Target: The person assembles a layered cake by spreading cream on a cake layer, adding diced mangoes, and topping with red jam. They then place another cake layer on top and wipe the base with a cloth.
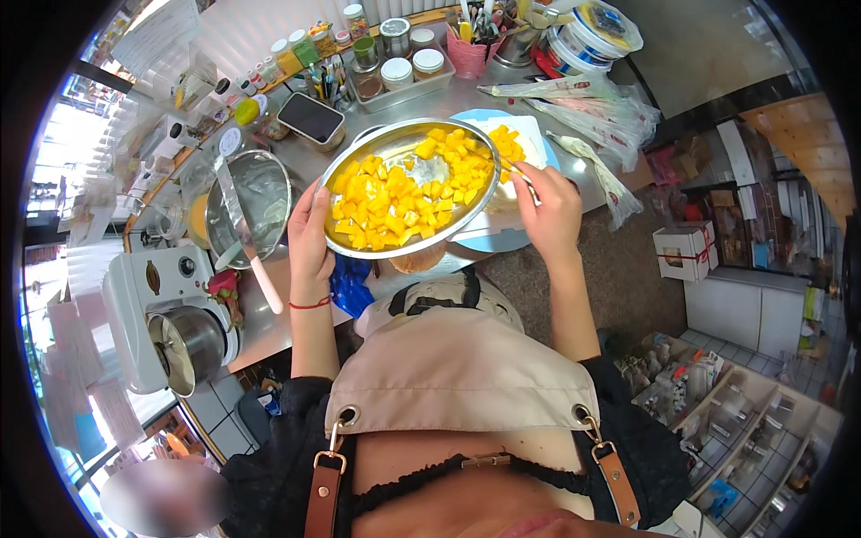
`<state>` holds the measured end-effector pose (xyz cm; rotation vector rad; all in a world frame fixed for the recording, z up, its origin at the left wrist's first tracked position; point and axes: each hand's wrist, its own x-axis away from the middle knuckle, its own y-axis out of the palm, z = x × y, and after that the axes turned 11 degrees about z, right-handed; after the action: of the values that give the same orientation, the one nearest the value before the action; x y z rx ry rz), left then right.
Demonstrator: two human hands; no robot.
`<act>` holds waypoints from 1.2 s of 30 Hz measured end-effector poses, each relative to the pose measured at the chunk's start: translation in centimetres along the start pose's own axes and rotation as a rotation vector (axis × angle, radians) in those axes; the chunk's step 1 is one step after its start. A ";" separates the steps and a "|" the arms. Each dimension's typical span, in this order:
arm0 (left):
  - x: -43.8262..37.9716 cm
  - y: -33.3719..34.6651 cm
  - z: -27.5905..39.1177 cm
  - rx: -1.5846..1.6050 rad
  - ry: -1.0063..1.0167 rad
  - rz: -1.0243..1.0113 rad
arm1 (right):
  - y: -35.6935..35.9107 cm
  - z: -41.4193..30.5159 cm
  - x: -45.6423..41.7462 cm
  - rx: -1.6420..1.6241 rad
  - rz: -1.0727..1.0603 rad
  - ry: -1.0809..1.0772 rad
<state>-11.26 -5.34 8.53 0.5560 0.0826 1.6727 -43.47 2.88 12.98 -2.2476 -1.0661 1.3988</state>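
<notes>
An oval metal tray (377, 254) of diced yellow fruit (397, 208), likely mango, is held up by its left rim in my left hand (311, 228). My right hand (548, 202) pinches the handle of a thin utensil (521, 176), whose far end reaches over the tray's right rim; its tip is hard to make out. Partly hidden behind the tray, a cake layer with white cream (535, 144) bears more yellow cubes (506, 144). It rests on a white board over a light blue round base (498, 241). Below the tray's lower rim shows a piece of sponge cake (418, 259).
At the left, a palette knife (250, 242) lies across a steel mixing bowl (269, 161), near a dragon fruit (225, 286) and a stand mixer (138, 276). Filled piping bags (595, 171) lie at the right. Jars (397, 72) and a phone (311, 120) stand along the back.
</notes>
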 end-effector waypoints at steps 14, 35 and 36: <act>0.3 -1.7 0.7 -0.017 0.045 0.090 | 1.1 5.2 0.8 0.050 0.077 0.215; -0.1 -2.5 1.0 0.032 0.034 0.136 | -0.8 6.3 1.0 0.117 0.118 0.257; 0.0 -2.5 1.1 0.030 0.035 0.132 | -0.7 6.5 1.0 0.124 0.116 0.268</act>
<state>-8.55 -5.16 8.59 0.5650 0.0986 1.8123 -49.13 3.23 9.57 -2.3533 -0.7532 1.1286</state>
